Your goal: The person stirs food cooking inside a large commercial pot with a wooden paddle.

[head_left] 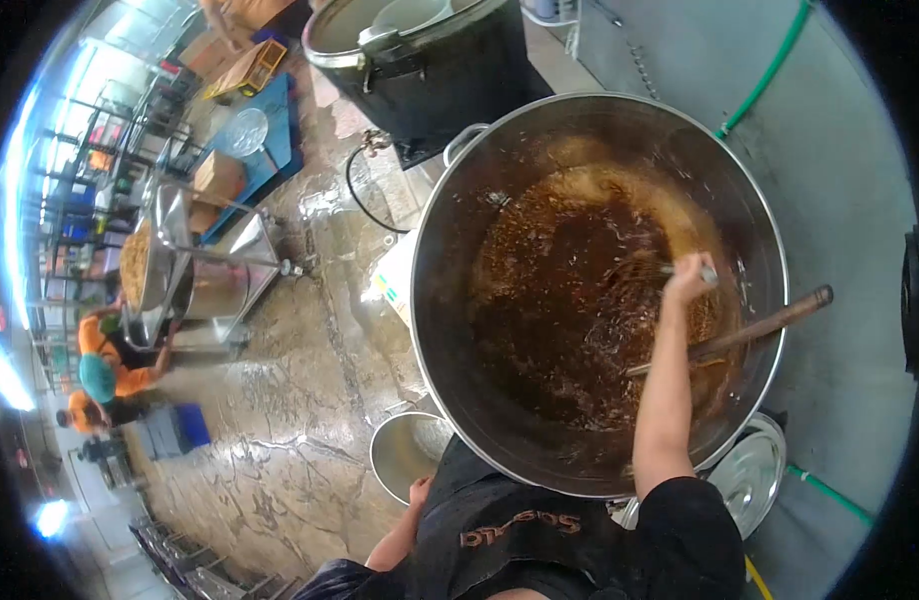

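Observation:
A very large steel pot (442, 330) holds dark brown, churning liquid with foam along its far side. My right hand (689, 278) is closed around the handle of a wire whisk (640, 272), whose wires dip into the liquid. Just nearer to me, a long wooden-handled tool (770, 322) leans over the pot's right rim with its lower end in the liquid. Low beside my apron, my left hand (420, 490) is closed at the rim of a steel bucket (392, 462). The bucket's inside looks bare where visible; its lower part is hidden.
Behind the pot stands a dark kettle (435, 75). A round metal lid (750, 480) lies at the right, near a green hose (775, 70) along the grey wall. Leftward, the wet floor (280, 420) leads to a steel cart (215, 285) and co-workers in orange (130, 380).

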The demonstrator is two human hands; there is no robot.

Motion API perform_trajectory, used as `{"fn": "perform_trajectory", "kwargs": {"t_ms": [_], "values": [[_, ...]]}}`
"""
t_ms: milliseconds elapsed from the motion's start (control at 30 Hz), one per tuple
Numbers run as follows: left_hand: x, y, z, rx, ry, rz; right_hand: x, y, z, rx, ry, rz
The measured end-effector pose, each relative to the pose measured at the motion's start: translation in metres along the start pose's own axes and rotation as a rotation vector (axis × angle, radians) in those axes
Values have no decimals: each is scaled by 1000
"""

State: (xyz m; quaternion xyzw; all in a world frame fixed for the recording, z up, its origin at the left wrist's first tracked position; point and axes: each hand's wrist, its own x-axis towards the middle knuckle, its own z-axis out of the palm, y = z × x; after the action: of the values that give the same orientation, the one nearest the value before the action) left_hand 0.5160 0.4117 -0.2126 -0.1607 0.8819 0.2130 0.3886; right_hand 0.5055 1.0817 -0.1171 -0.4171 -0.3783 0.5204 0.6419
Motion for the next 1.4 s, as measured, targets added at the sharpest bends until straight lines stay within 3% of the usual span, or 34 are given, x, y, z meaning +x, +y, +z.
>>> {"fn": "perform_trajectory", "kwargs": {"t_ms": [67,133,167,233,267,367,433,467,500,567,633,667,733,800,867,900,933,1000,1033,1133,1200,1233,1267,1300,1400], "values": [[1,1,-10,49,-7,2,-29,21,-50,-744,-46,-184],[-12,15,-4,28,-5,-117,-72,62,-104,-1172,-210,206],[-17,18,-3,-79,-11,-138,-77,54,-89,-1309,-102,109],[-21,-4,5,-97,64,-137,-77,21,-40,-892,-18,76],[-9,-2,9,-59,82,-97,-44,44,-35,-668,-68,-130],[-8,-9,16,-80,26,-206,21,0,5,-578,-78,-280],[12,-46,38,-121,22,-203,35,32,-54,-965,-50,-610],[8,-44,42,-129,79,-185,40,79,-110,-1344,-314,-731],[3,-42,45,-150,67,-202,6,68,-94,-1254,-361,-404],[-9,-31,51,-195,51,-232,-30,55,-70,-1150,-438,-95],[-17,-35,41,-207,47,-273,8,95,-56,-1131,-4,44],[-21,-39,40,-222,53,-273,47,108,-57,-1002,92,-319],[-28,-45,50,-249,54,-281,68,69,-40,-828,41,-385],[-26,-57,45,-263,76,-312,35,74,-76,-1188,-185,-535],[-22,-59,57,-297,61,-330,-27,69,-100,-1542,-400,-239],[-21,-59,57,-295,95,-314,-31,95,-108,-1545,-186,-84],[-19,-61,53,-286,135,-294,-17,96,-112,-1543,-187,-88],[-13,-63,46,-275,128,-263,21,101,-103,-1303,247,150],[-12,-66,46,-260,122,-247,35,92,-84,-1033,266,87],[-23,-63,37,-259,96,-254,57,41,-60,-661,85,-199],[-12,-68,42,-263,153,-219,23,52,-96,-2057,-294,-1490],[-21,-53,30,-290,109,-239,-5,61,-112,-2038,-526,-1257],[-27,-43,24,-338,123,-264,-44,70,-111,-1664,-490,-436],[-19,-49,34,-329,146,-255,-54,86,-114,-1583,-350,-177],[-14,-61,41,-336,171,-211,-38,110,-104,-1515,-74,33]]}}
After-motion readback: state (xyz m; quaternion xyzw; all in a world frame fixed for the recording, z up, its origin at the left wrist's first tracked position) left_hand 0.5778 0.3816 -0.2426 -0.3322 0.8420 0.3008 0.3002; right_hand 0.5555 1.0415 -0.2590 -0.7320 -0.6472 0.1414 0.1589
